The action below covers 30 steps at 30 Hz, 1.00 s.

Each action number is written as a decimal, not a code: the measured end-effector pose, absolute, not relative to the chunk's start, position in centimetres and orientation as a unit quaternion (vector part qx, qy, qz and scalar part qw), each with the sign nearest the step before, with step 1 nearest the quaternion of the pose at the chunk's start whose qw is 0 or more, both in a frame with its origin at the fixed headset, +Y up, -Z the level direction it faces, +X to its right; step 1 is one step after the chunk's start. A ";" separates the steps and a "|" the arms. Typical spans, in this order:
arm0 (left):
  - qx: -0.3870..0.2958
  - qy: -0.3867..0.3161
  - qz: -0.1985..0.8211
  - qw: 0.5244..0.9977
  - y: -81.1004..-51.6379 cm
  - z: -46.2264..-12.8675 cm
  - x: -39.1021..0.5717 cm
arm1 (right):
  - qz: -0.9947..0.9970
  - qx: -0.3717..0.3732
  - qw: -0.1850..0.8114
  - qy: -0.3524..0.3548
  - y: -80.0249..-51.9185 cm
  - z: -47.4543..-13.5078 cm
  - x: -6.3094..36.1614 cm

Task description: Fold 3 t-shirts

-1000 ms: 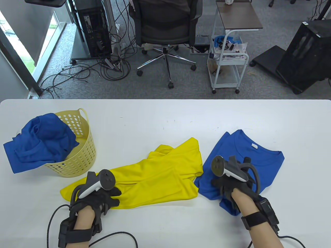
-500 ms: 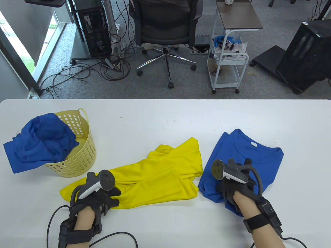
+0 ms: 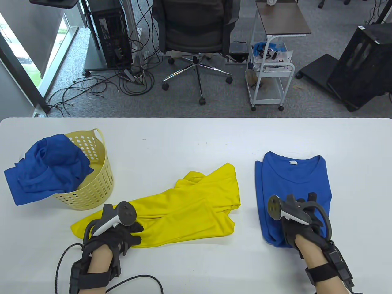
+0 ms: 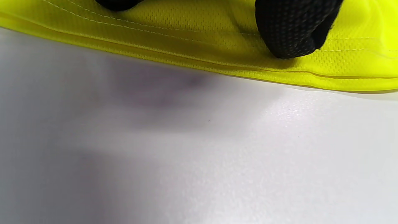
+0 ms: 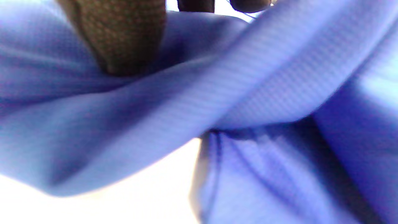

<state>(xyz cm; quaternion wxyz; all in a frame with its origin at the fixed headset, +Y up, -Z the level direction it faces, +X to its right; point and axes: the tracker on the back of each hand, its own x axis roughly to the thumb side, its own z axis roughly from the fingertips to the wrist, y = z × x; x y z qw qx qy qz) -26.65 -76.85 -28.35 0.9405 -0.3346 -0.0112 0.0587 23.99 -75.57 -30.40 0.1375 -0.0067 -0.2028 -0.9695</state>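
A folded blue t-shirt lies on the right of the white table, collar away from me. My right hand grips its near edge. In the right wrist view a finger presses into a raised fold of the blue fabric. A rumpled yellow t-shirt lies in the middle. My left hand rests on its near left corner. In the left wrist view a fingertip presses on the flat yellow hem. A second blue t-shirt hangs over the basket.
A pale yellow perforated basket stands at the table's left. Glove cables trail off the near edge. Beyond the far edge are an office chair and a white cart.
My right hand has pulled the folded blue t-shirt right and toward me, turning it square to the table edge. The left hand and the yellow shirt have not moved.
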 end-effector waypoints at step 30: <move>-0.329 -0.019 0.054 0.942 -77.0 -28.0 -25.8 | -0.990 -0.002 0.024 -0.142 -74.0 -29.0 26.8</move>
